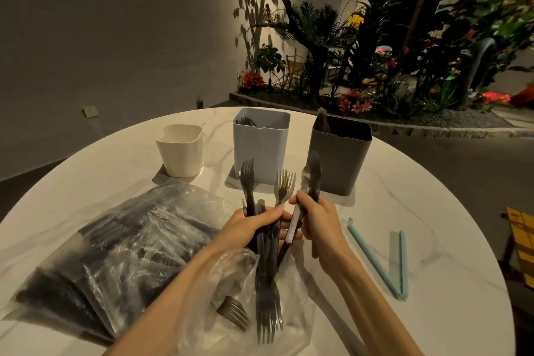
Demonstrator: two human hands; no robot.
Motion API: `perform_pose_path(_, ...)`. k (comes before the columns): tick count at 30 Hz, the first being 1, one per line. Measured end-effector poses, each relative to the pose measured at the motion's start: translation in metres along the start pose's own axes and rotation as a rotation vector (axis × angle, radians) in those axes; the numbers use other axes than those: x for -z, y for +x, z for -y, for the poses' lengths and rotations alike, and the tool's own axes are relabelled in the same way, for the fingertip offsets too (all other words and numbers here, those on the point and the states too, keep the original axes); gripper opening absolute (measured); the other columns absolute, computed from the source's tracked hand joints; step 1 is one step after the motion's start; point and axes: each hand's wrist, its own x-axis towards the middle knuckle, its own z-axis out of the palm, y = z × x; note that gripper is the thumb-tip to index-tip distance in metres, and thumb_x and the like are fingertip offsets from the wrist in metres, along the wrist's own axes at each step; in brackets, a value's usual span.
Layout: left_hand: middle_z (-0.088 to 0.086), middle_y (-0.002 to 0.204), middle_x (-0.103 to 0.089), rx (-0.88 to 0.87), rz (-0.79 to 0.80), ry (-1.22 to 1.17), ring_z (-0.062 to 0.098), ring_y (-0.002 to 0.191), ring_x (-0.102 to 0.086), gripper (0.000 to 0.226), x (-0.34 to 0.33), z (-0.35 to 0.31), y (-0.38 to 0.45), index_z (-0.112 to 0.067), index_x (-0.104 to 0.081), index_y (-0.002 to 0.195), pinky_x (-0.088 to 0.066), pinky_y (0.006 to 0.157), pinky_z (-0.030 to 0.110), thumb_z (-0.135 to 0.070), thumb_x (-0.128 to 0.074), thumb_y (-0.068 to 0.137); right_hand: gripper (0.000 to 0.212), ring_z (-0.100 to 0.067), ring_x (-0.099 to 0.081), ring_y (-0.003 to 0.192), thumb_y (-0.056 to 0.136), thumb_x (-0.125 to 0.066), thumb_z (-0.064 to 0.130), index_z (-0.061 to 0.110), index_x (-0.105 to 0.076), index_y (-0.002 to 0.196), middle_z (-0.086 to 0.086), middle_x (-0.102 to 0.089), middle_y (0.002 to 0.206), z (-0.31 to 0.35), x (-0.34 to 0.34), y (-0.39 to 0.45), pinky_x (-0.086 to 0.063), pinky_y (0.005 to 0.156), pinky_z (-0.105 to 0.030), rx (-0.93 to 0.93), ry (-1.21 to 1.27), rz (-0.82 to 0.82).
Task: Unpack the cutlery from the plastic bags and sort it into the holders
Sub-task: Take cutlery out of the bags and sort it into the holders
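Forks (267,243) of dark plastic are gripped as a mixed bundle in the left hand (254,227), whose fingers are curled round the handles; some tines point up toward the holders and others hang down over a crumpled clear plastic bag (231,274) lying at the near edge of the surface (419,211). One separate piece of cutlery (313,179), a fork by its tines though blurred, is pinched in the right hand (319,224) just beside the bundle, its head raised in front of the dark grey holder (341,159). A pale, glossy strip (294,225), which cannot be identified, is seen between the two hands. A loose fork head (234,312) lies on the near bag. To the left, a larger clear bag (115,246) full of dark cutlery is spread flat on the surface. Three holders are stood in a row at the far side: a low white holder (180,150) on the left, a light blue-grey holder (261,144) in the middle with dark cutlery showing inside its rim, and the dark grey one on the right, from which a handle protrudes at its back left corner. Near the right hand, a light blue bag clip (387,263) lies opened in a V. Beyond the round marble-patterned surface, a planter bed (375,66) of foliage and flowers is seen.
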Motion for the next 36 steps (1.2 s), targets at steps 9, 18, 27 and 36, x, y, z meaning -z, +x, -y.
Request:
perform_pose_path(9, 0.012, 0.073, -0.065, -0.030, 0.017, -0.121, 0.028, 0.067, -0.068, 0.022, 0.002, -0.004, 0.002, -0.004, -0.063, 0.103, -0.058, 0.068, 0.038, -0.025, -0.058, 0.099, 0.028, -0.012, -0.053, 0.053, 0.110, -0.038, 0.021, 0.002, -0.059, 0.111, -0.004, -0.061, 0.069, 0.012, 0.018, -0.001, -0.047, 0.052, -0.022, -0.018, 0.332, 0.208)
perform_pose_path(18, -0.002, 0.049, -0.028, -0.046, 0.059, -0.437, 0.008, 0.034, -0.029, 0.024, 0.001, -0.001, 0.006, -0.009, -0.058, 0.075, -0.027, 0.033, 0.020, -0.026, -0.071, 0.086, 0.029, -0.009, -0.040, 0.055, 0.108, -0.043, 0.023, 0.001, -0.057, 0.120, -0.002, -0.051, 0.070, 0.010, 0.015, -0.005, -0.036, 0.046, -0.019, -0.101, 0.273, 0.515)
perform_pose_path(27, 0.000, 0.045, -0.030, -0.104, -0.222, -0.367, 0.010, 0.032, -0.027, 0.030, 0.006, -0.003, 0.006, -0.008, -0.053, 0.063, -0.024, 0.032, 0.020, -0.020, -0.074, 0.082, 0.038, -0.016, -0.061, 0.061, 0.106, -0.039, 0.047, 0.015, -0.060, 0.111, -0.005, -0.062, 0.075, 0.005, -0.004, -0.027, -0.057, 0.059, -0.033, 0.152, -0.360, 0.543)
perform_pose_path(36, 0.007, 0.056, -0.051, -0.085, -0.075, -0.160, 0.012, 0.037, -0.041, 0.029, -0.002, -0.002, -0.002, 0.005, -0.072, 0.106, -0.039, 0.036, 0.023, -0.018, -0.070, 0.090, 0.054, -0.014, -0.063, 0.066, 0.102, -0.032, 0.060, 0.022, -0.065, 0.082, 0.003, -0.060, 0.062, 0.000, 0.002, -0.011, -0.056, 0.066, -0.030, 0.290, -0.344, 0.005)
